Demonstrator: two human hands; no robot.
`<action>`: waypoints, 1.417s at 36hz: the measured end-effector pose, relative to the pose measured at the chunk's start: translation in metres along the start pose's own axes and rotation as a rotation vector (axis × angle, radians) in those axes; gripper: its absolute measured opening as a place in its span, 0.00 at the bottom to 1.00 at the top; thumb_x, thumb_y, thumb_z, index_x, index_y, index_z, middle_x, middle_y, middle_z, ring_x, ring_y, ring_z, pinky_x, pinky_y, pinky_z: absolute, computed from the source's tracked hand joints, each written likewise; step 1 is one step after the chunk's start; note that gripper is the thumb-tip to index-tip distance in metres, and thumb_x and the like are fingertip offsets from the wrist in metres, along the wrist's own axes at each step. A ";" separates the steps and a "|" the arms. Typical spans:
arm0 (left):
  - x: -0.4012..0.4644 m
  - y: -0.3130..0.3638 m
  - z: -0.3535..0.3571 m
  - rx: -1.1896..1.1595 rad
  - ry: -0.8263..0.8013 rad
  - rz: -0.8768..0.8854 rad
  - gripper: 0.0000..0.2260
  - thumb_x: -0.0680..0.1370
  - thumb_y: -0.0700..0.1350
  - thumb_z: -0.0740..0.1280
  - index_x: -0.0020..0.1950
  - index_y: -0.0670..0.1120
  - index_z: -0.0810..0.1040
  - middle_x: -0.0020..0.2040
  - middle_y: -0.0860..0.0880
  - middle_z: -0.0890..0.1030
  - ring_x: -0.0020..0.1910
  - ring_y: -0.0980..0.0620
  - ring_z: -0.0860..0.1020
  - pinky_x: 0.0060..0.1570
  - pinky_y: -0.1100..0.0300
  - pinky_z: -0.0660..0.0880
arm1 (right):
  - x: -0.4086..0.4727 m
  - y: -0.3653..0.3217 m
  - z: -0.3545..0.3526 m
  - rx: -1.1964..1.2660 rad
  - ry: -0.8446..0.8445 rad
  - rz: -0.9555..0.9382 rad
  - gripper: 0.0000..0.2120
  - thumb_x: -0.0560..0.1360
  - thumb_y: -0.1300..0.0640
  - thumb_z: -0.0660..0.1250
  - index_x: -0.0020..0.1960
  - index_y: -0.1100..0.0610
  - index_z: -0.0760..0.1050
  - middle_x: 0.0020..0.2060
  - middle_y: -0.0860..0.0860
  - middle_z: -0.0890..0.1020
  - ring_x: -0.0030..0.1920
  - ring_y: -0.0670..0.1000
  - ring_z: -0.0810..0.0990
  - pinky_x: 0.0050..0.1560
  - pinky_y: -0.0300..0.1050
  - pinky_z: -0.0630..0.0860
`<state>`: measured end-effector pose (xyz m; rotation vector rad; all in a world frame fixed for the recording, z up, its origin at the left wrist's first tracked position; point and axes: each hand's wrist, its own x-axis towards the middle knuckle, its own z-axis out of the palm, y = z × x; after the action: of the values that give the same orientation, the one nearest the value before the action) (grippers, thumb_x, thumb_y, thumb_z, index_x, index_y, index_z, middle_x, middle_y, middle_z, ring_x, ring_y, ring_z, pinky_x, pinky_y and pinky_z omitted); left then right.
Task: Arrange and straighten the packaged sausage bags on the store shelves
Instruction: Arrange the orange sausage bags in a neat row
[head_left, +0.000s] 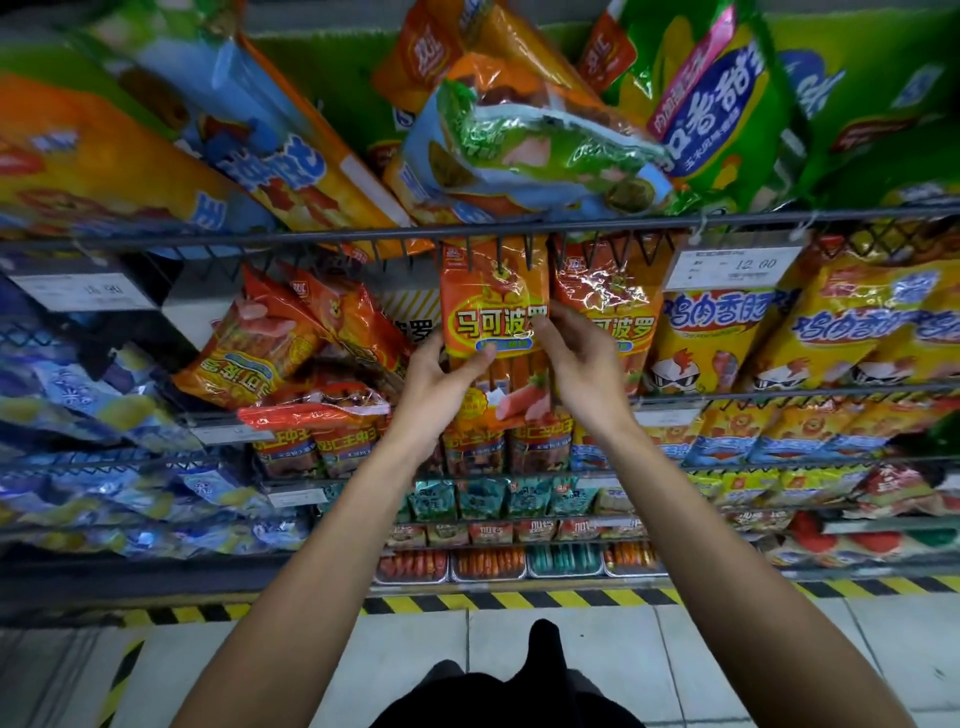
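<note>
Far left: blue bags (78, 395) lie jumbled on the wire shelves, under a blurred price tag (78, 291). Left of centre: tilted orange bags (249, 353) lean against one another, one upside down; below them a crumpled red-orange bag (317, 410) lies flat across upright packs. Centre: an orange sausage bag (493, 306) hangs upright just under the shelf rail (363, 236), held between both hands. The left hand (441, 384) grips its lower left edge, thumb curled over the front. The right hand (576, 358) pinches its right edge, fingertips on the front. A matching bag (608, 306) hangs touching it on the right. Right: yellow bags (717, 332) stand upright beneath a tag reading 12.00 (732, 267). Above the rail, orange, blue and green bags (540, 140) are piled at angles. Bottom: hazard tape (519, 600) edges the tiled floor (561, 639).
</note>
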<state>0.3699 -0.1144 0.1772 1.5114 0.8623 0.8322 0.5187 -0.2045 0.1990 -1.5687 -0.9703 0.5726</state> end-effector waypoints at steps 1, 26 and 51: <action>0.003 -0.001 0.001 -0.003 0.016 0.003 0.14 0.79 0.48 0.74 0.63 0.56 0.78 0.58 0.59 0.85 0.58 0.63 0.81 0.60 0.64 0.76 | 0.002 0.001 0.002 -0.002 0.006 -0.005 0.23 0.84 0.50 0.63 0.76 0.59 0.71 0.69 0.53 0.79 0.68 0.49 0.78 0.68 0.43 0.74; 0.017 -0.026 0.010 0.300 -0.046 0.098 0.28 0.86 0.49 0.63 0.82 0.55 0.52 0.72 0.64 0.65 0.63 0.81 0.64 0.57 0.84 0.60 | -0.002 0.044 0.016 -0.205 0.012 -0.106 0.16 0.86 0.55 0.60 0.72 0.57 0.73 0.54 0.54 0.84 0.50 0.54 0.83 0.53 0.59 0.78; -0.012 -0.057 0.025 0.634 0.182 0.596 0.29 0.85 0.38 0.61 0.84 0.42 0.54 0.84 0.45 0.52 0.84 0.46 0.53 0.81 0.52 0.57 | -0.040 0.074 0.033 -0.500 0.204 -0.499 0.35 0.81 0.57 0.69 0.82 0.61 0.56 0.81 0.55 0.59 0.82 0.53 0.56 0.81 0.46 0.54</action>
<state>0.3820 -0.1326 0.1177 2.3438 0.8606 1.2093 0.4908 -0.2201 0.1139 -1.6823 -1.3526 -0.1935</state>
